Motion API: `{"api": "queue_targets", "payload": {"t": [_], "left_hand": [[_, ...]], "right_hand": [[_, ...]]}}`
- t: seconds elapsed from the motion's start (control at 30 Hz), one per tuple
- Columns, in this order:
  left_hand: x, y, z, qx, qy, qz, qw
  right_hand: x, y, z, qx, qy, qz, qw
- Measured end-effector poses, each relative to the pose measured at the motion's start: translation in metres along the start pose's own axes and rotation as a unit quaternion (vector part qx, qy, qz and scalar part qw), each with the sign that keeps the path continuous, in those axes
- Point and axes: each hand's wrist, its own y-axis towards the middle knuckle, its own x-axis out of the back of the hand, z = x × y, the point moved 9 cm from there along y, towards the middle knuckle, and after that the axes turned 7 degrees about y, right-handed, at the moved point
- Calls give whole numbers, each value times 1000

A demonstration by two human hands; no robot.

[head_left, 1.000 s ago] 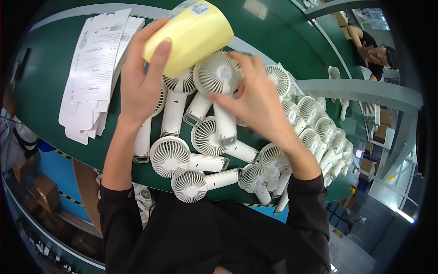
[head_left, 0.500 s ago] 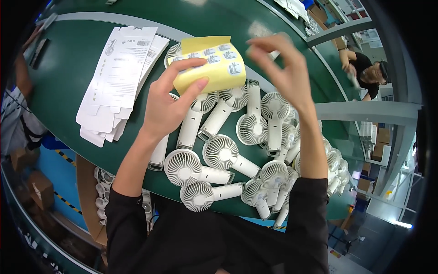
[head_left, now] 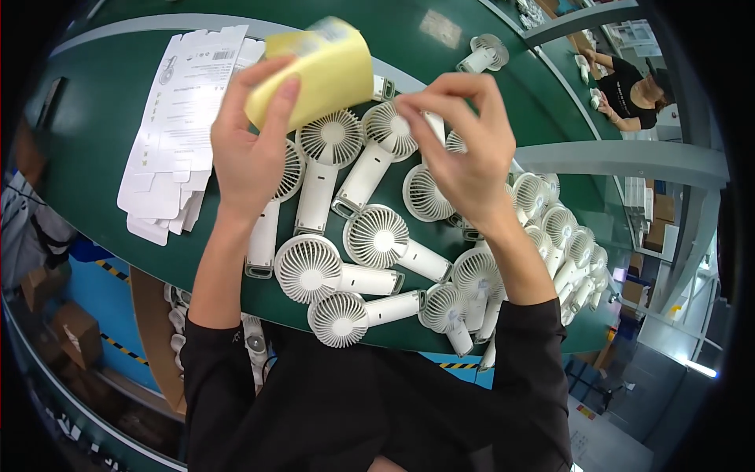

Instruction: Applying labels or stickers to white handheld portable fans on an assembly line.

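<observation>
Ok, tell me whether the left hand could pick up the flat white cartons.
Probably not without freeing itself first: the left hand is close beside the flat white cartons, with nothing seen between, but its grip is taken by the curled yellow label sheet.

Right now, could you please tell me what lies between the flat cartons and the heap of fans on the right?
The head view shows loose fans between the cartons and the heap, beneath the left hand, right hand and yellow label strip.

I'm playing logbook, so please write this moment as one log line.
Left hand: holding yellow sticker roll | right hand: above white fans, grip unclear | nearby: flat boxes
</observation>
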Motion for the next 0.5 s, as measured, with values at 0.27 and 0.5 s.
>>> {"api": "queue_targets", "payload": {"t": [0.27,0.5], "left_hand": [[6,4,-4,-46,45,-20,998],[8,6,-2,-28,50,-32,998]], "right_hand": [[-39,-114,-105,-552,205,-1,808],[-44,-115,-101,-497,183,20,848]]}}
